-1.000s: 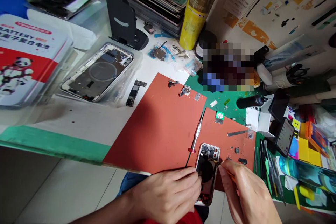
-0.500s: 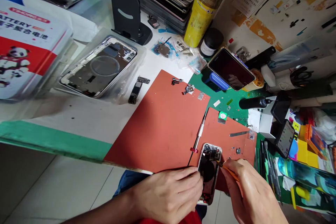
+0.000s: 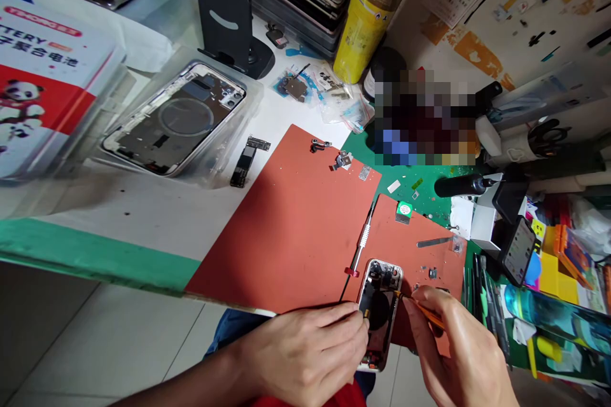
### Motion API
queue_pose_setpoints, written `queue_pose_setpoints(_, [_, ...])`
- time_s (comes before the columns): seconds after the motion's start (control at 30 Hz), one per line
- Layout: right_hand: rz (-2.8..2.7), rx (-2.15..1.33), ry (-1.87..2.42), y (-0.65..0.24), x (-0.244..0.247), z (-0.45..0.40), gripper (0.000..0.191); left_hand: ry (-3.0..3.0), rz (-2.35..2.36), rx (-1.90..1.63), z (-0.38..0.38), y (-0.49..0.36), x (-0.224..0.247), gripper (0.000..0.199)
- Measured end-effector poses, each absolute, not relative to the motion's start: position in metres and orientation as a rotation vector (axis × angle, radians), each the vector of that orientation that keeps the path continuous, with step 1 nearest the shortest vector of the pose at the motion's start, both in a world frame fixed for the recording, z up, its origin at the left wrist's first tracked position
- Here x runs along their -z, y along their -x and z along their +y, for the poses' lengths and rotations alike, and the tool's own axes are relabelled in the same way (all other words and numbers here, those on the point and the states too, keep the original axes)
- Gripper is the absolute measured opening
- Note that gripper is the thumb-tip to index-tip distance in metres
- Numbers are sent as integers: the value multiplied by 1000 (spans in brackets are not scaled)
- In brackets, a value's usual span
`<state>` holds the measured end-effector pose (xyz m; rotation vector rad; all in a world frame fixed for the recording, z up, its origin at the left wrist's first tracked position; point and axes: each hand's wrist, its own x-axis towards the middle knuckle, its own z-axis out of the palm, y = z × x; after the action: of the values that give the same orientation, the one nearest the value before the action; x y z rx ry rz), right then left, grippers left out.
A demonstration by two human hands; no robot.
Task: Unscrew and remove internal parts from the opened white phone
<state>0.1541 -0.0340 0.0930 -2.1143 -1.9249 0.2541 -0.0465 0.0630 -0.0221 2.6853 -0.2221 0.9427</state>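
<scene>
An opened phone housing [image 3: 380,309], with its dark interior and small parts showing, lies at the front edge of the red-brown mat. Along its left rim, the fingers of my left hand [image 3: 312,346] are closed and gripping the frame; my thumb is hidden. My right hand [image 3: 463,337] pinches a thin tool with an orange handle [image 3: 429,314]. The tool's tip meets the phone's upper right inner edge; its exact kind is unclear. Just left of the phone lies a silver screwdriver [image 3: 365,236] with a red end.
Tweezers [image 3: 433,242] and a small green-topped block [image 3: 403,212] lie on the red-brown mat [image 3: 286,229]. Camera modules [image 3: 342,159] sit near its far edge. Further left are a logic board [image 3: 248,162] and another phone housing [image 3: 176,117]. A yellow can [image 3: 363,25] stands behind.
The orange-handled tool and my right hand have shifted slightly, with the handle lying a little lower. My left hand keeps its place on the phone.
</scene>
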Motion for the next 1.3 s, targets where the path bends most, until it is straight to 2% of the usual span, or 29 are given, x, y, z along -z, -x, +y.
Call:
queue_pose_setpoints(0.63, [-1864, -233, 2151, -154, -90, -40, 8, -2691, -230, -933, 63, 47, 23, 25])
queue_pose_setpoints(1.03, [-1724, -263, 2150, -156, -83, -49, 17, -2645, -186, -911, 61, 46, 20, 22])
queue_pose_setpoints(1.2, [-1430, -243, 2233, -160, -79, -61, 14, -2461, -6, -783, 61, 46, 4, 27])
queue_pose_setpoints(1.3, [-985, -385, 2290, -164, -72, -69, 29, -2330, 281, -743, 61, 39, -9, 22])
